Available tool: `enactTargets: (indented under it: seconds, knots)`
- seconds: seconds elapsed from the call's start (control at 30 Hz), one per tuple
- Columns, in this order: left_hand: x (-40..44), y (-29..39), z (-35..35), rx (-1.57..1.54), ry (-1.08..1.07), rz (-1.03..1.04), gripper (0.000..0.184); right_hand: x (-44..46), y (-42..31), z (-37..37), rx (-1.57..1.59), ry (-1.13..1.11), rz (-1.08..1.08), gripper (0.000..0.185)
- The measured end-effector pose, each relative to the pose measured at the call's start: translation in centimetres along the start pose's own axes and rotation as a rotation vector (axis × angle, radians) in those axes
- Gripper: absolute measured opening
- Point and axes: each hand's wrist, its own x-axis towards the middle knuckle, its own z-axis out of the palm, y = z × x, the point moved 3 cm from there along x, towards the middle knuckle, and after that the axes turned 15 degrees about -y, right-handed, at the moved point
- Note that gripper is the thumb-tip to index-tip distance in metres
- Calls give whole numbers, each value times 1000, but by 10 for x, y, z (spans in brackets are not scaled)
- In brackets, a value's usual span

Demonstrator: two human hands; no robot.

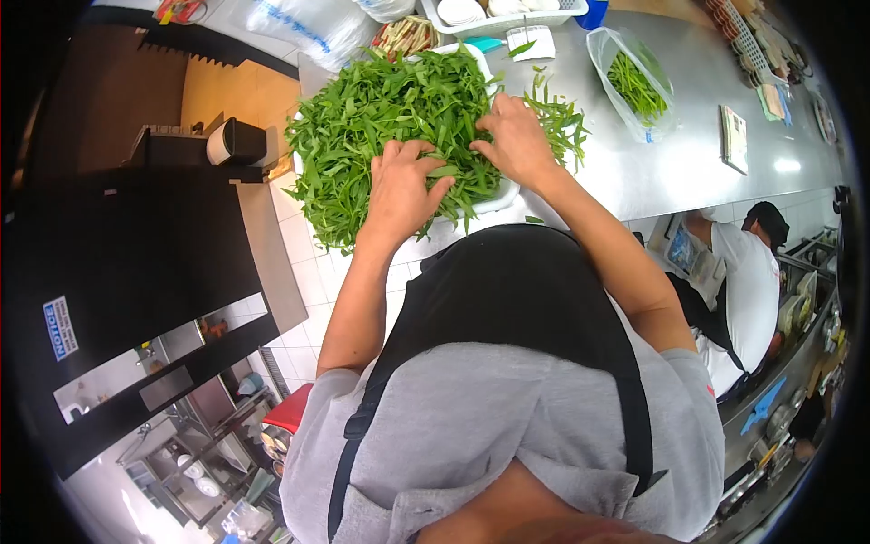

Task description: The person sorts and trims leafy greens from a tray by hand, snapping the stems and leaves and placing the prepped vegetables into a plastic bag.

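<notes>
A large heap of leafy greens with long narrow leaves fills and spills over a white tray. My left hand rests on the near side of the heap, thumb spread from its bent fingers. At the tray's right side, my right hand reaches into the leaves, with a gap between thumb and index finger. Both hands look open, though some fingertips are hidden among the leaves. Loose leaves and stems lie on the steel counter just beyond my right hand.
The steel counter holds a plastic bag of green stems, a white basket and a small booklet. Plastic-wrapped goods stand behind the heap. A co-worker bends at the right. A black panel stands left.
</notes>
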Motion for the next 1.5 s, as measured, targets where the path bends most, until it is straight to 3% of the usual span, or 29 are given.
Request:
enactTargets:
  seconds: [0.03, 0.17, 0.27, 0.4, 0.43, 0.57, 0.67, 0.77, 0.87, 1.07, 1.2, 1.23, 1.43, 1.5]
  knots:
    - [-2, -1, 0, -12, 4, -8, 26, 2, 2, 2, 31, -29, -5, 21]
    - [-7, -5, 1, -81, 30, -24, 25, -3, 22, -23, 717, 88, 60, 11]
    - [-7, -8, 3, -133, 39, -17, 25, -10, 33, -36, 797, 14, 179, 10]
    - [-5, -8, 4, -142, 57, 6, 20, -7, 11, -24, 203, -134, -63, 15]
    - [-3, -9, 5, -134, 57, 7, 19, -9, -7, -21, 58, -212, -23, 13]
    - [-5, -9, 3, -130, 31, -19, 16, 4, -15, 17, -170, -283, -89, 14]
    - [-11, -12, -1, -148, 57, -33, 16, 5, -4, -18, 152, -229, -130, 15]
    - [-15, -11, -5, -179, 91, -9, 15, 0, 16, -52, 544, -271, 8, 16]
    - [-9, -4, -12, -303, 178, 37, 25, -5, 25, -70, 967, -228, 5, 21]
    - [31, 34, -18, -1129, 32, 60, 48, -2, 27, -89, 1327, -166, -56, 24]
    - [60, 37, 5, -1413, -90, 76, 30, -3, 42, -77, 1310, -158, 2, 31]
    - [63, 40, 7, -1424, -80, 13, 18, -6, 42, -77, 1317, -126, 30, 33]
    - [77, 42, 31, -1629, -110, -45, 12, -34, 66, -69, 1410, 9, 188, 34]
    - [79, 43, 32, -1642, -84, -64, 12, -44, 75, -68, 760, 86, 268, 30]
